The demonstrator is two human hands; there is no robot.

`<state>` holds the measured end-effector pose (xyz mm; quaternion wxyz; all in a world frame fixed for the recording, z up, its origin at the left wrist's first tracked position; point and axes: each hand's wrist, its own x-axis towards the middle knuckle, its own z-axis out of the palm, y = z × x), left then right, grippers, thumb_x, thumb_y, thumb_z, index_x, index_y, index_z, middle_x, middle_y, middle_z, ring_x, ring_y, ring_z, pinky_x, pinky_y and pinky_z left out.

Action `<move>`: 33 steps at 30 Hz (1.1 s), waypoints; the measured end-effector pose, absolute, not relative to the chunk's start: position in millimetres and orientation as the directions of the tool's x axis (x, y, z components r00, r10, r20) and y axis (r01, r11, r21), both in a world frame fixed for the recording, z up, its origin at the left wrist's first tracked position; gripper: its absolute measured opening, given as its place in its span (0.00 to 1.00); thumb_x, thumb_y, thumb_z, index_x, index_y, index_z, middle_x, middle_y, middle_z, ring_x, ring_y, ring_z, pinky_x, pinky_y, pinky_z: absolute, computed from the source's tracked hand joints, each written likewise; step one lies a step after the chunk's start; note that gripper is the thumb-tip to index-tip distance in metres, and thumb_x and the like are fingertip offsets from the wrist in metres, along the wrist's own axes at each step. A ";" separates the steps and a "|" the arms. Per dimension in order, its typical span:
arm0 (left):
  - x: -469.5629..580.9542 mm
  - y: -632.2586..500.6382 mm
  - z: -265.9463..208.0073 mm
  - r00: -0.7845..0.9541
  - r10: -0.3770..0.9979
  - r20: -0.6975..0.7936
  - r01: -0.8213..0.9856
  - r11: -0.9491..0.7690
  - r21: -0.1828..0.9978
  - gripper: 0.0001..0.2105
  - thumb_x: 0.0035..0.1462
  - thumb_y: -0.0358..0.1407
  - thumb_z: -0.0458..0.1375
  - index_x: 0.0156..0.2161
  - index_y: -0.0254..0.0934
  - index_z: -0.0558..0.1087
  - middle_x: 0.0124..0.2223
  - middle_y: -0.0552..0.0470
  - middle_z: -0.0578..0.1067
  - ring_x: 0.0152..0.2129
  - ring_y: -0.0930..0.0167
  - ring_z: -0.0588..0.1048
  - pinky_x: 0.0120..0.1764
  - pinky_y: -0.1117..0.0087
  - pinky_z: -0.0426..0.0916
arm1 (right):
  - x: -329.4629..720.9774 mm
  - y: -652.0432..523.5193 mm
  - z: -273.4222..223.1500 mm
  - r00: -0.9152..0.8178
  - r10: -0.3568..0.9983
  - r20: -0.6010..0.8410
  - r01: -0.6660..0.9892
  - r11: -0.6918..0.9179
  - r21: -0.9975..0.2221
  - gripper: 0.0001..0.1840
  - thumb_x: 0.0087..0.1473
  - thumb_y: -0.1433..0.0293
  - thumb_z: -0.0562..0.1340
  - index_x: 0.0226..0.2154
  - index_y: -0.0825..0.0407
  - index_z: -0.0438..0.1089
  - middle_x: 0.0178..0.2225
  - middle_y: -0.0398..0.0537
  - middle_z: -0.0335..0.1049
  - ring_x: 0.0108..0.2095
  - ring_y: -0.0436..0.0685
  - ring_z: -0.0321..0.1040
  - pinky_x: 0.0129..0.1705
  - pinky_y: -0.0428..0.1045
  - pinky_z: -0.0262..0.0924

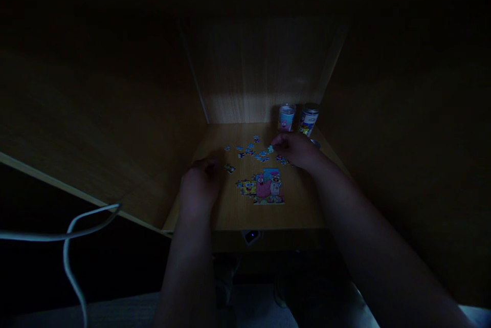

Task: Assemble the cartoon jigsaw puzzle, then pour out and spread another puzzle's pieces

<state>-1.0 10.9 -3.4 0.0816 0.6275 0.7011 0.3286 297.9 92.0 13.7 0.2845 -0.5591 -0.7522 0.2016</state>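
Note:
My right hand [293, 149] pinches a pale blue-green jigsaw piece [270, 149] over the far side of the loose pieces. Curled and dim, my left hand [199, 182] is at the left of the wooden tabletop [226, 215]; whatever its fingers may hold is hidden. Just right of it lies a small dark jigsaw piece [230, 168]. A partly joined cartoon jigsaw puzzle [268, 190], with pink, white and yellow figures, lies between my forearms; its upper left edge is uneven. Several loose jigsaw pieces [263, 156] are scattered beyond it, some close under my right hand.
A clear-topped can [286, 117] and a metal-lidded can [309, 118] stand at the back right. A round lid [315, 144] lies partly behind my right hand. Wooden panels [253, 72] enclose the surface. A white cable [69, 236] hangs at the left.

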 end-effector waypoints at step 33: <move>12.0 7.4 5.3 -0.050 0.962 0.267 0.915 -0.062 0.398 0.12 0.67 0.39 0.61 0.49 0.40 0.85 0.52 0.40 0.81 0.49 0.56 0.80 0.57 0.57 0.73 | 305.1 90.2 21.0 -0.031 0.994 0.101 0.961 0.058 -0.271 0.13 0.67 0.67 0.62 0.47 0.48 0.82 0.51 0.55 0.83 0.49 0.63 0.79 0.48 0.52 0.67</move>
